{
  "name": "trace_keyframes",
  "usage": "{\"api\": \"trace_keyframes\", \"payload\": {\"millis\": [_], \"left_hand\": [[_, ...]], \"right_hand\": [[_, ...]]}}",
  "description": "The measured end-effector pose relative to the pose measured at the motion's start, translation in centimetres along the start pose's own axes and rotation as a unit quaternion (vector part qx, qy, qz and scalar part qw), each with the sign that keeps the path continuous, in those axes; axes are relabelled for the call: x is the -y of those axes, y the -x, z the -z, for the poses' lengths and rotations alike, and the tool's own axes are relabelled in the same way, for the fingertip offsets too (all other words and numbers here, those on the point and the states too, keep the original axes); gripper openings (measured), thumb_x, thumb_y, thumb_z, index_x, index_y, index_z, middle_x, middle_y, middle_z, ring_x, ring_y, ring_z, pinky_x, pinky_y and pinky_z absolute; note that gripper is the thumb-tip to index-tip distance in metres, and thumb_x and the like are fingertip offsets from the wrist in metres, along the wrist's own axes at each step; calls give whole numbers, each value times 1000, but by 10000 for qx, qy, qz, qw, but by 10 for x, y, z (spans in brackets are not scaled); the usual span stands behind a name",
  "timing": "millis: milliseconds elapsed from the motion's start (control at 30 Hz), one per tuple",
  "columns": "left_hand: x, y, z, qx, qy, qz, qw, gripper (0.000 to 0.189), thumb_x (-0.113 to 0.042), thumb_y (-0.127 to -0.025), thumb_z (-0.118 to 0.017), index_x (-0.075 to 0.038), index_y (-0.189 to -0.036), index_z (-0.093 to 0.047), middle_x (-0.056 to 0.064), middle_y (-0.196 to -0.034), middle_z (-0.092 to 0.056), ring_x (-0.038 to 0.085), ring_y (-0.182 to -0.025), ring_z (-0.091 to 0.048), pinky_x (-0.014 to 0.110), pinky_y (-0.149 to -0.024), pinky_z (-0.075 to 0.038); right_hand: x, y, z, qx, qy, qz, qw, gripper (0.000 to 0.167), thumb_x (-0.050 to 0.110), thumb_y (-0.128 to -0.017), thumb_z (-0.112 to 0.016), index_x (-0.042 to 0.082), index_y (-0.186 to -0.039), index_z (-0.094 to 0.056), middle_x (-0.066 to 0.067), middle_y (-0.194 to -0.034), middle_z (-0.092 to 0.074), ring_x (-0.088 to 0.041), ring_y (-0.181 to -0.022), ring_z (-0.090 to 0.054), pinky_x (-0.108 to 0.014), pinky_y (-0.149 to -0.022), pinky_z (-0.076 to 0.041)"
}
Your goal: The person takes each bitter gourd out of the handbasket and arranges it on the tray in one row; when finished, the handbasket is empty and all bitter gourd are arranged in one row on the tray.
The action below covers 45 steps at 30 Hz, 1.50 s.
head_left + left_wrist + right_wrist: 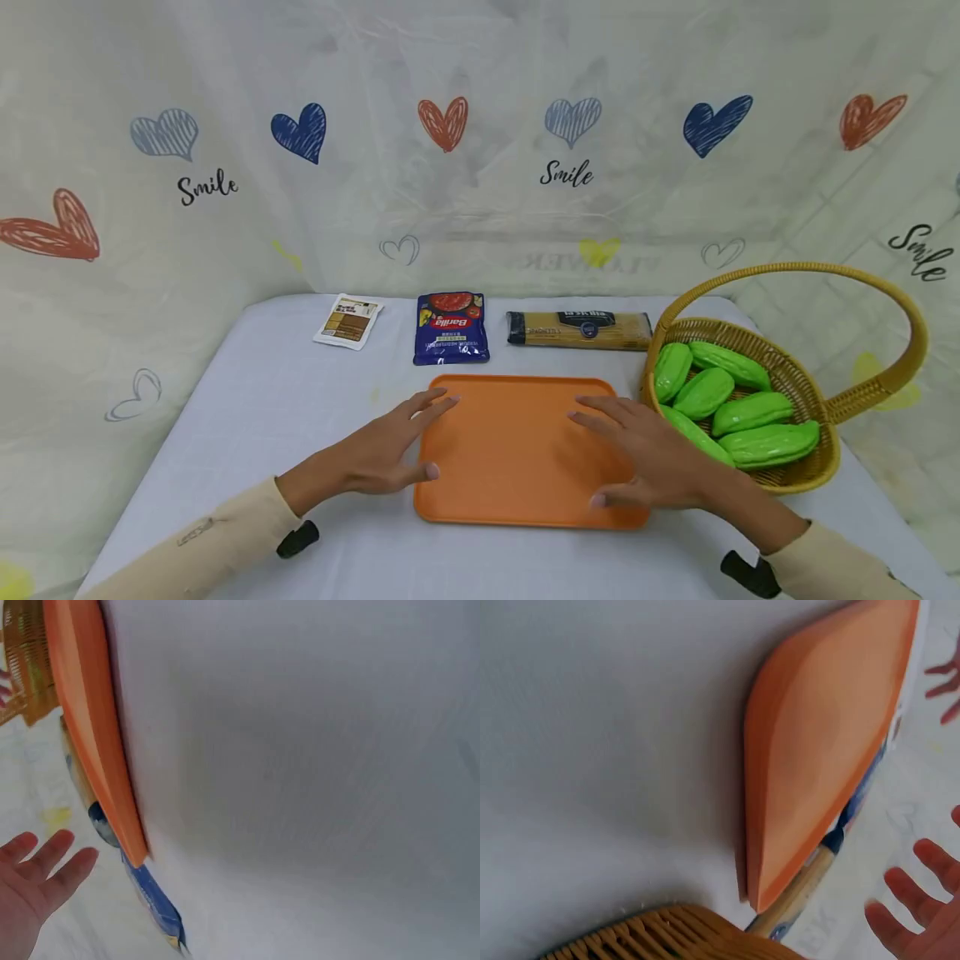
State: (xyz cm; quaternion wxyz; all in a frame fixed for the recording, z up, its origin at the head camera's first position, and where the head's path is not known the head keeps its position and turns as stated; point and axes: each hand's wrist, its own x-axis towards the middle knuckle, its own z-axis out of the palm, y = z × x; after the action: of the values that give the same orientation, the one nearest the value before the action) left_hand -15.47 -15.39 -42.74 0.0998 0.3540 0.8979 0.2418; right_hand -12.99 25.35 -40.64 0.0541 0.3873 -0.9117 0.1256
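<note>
An orange rectangular tray (510, 450) lies flat on the white-covered table. My left hand (386, 450) hovers at the tray's left edge, fingers extended and thumb apart. Over the right edge is my right hand (648, 454), its fingers likewise spread and nothing held. Both wrist views show the fingers clear of the tray; in the left one the left hand (37, 892) appears at lower left, and the right hand (926, 907) is at lower right in its own view. Beside the right hand stands a wicker basket (828, 450) of green, ridged, gourd-like vegetables (772, 446).
Behind the tray lie a small white-and-brown packet (348, 322), a blue Barilla sauce pouch (451, 329) and a pack of spaghetti (581, 330). The basket's tall arched handle (787, 268) leans out to the right. A curtain (495, 200) printed with hearts hangs behind the table.
</note>
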Motion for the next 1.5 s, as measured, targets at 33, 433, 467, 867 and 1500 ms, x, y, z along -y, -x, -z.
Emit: {"api": "trace_keyframes", "payload": {"millis": [33, 433, 467, 867, 1500], "left_hand": [[0, 1, 0, -16, 232, 137, 9996, 86, -45, -93, -64, -37, -161, -12, 3, -168, -18, 36, -147, -35, 63, -112, -40], [13, 0, -4, -641, 1776, 1531, 9700, 83, -45, -95, -64, -21, -161, -19, 8, -159, -36, 30, -132, -54, 45, -98, -58], [15, -1, -4, -668, 1833, 1645, 9669, 83, -45, -95, -64, -21, -161, -19, 9, -158, -37, 31, -131, -55, 47, -98, -58], [33, -14, -10, -508, 2956, 2619, 9173, 88, -48, -90, -69, -17, -158, -24, 13, -151, -45, 33, -127, -57, 41, -83, -64], [39, -23, -13, -330, 3785, 2656, 8861, 82, -24, -84, -80, -4, -151, -36, 17, -136, -55, 24, -105, -68, 37, -79, -64]], "right_hand": [[-1, 1, 3, 39, -110, -103, 9999, 95, 57, -74, -81, 32, -154, -37, -5, -155, -42, -31, -135, -49, -60, -96, -51], [-30, 17, 34, 27, -1684, -1202, 9784, 70, 29, -87, -78, 22, -149, -45, -4, -146, -52, -28, -126, -56, -51, -94, -55], [-32, 19, 37, -27, -1747, -1228, 9769, 68, 27, -88, -77, 21, -148, -46, -4, -144, -53, -25, -122, -58, -46, -91, -57], [-60, 32, 58, -358, -2529, -1050, 9611, 53, 3, -95, -63, 12, -145, -50, 20, -136, -53, -6, -112, -63, -30, -79, -61], [-113, 47, 78, 1022, -2923, -1961, 9304, 48, 18, -101, -58, 0, -144, -47, -21, -129, -60, -14, -100, -69, -34, -76, -62]]}}
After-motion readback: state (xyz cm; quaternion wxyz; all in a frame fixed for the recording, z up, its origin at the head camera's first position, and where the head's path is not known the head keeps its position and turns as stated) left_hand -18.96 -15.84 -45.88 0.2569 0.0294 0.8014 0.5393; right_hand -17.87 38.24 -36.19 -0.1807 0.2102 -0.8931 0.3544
